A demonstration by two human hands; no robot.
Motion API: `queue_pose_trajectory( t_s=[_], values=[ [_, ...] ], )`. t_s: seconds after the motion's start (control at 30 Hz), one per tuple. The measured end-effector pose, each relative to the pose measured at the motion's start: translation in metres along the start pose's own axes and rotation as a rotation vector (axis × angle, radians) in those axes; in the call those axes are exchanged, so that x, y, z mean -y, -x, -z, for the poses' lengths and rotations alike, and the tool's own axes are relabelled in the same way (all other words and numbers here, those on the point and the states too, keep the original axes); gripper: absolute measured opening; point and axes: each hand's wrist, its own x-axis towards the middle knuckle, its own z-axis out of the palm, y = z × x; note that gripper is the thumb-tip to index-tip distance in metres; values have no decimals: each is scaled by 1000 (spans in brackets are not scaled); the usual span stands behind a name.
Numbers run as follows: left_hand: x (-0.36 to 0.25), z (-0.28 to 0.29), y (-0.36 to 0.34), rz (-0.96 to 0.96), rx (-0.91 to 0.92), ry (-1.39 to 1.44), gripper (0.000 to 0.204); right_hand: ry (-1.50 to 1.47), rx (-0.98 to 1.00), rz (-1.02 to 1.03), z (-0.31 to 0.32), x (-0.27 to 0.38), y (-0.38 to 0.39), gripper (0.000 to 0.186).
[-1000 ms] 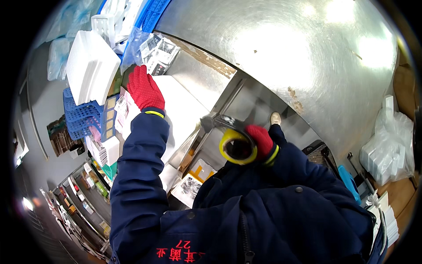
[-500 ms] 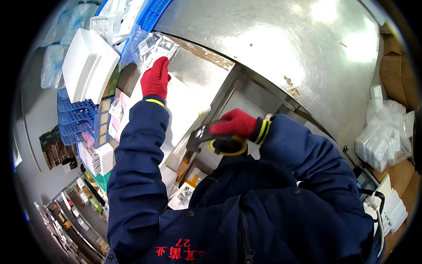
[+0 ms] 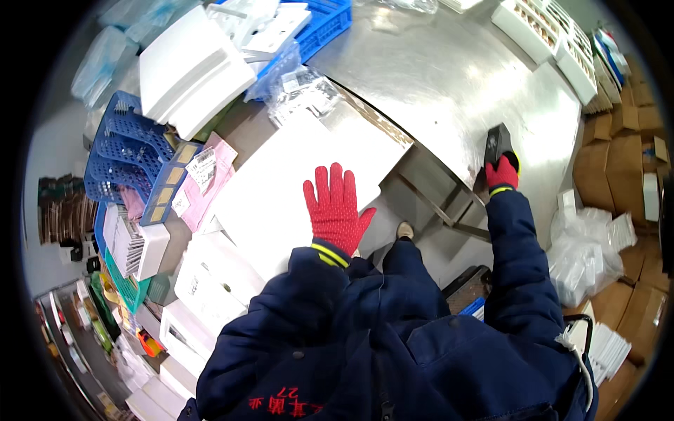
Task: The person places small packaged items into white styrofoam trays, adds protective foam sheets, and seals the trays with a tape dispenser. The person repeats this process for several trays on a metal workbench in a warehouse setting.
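Person's left hand (image 3: 334, 210): fingers spread, over flat white surface (image 3: 281, 175) | right hand (image 3: 501, 173): wrapped around black tape dispenser (image 3: 498, 140) | steel table (image 3: 414, 77): beyond left hand

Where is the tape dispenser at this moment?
In the head view, right of centre: the tape dispenser is in the right hand, by the edge of the metal table.

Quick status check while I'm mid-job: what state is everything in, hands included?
Left hand: open, fingers spread.
Right hand: closed on the black tape dispenser.
Black tape dispenser: held; contact with the steel table unclear.
White board: lying flat beneath the left hand; touch unclear.
Blue crate: open-topped, holding white foam pieces.
White trays: open, filled.
Clear plastic bag: filled with white pieces.
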Motion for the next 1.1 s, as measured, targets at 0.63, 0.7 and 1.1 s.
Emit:
queue_pose_trajectory(
  t_s=[0.63, 0.7, 1.1],
  values=[
    [42, 27, 40, 85, -277, 373, 38, -1237, 1085, 481, -29, 429, 2, 23],
    [64, 28, 96, 409, -456, 260, 34, -1235, 1038, 490, -31, 424, 1, 21],
    [-5, -18, 206, 1246, -640, 1198, 46, -1066, 1389, 624, -7, 392, 1, 43]
  ],
)
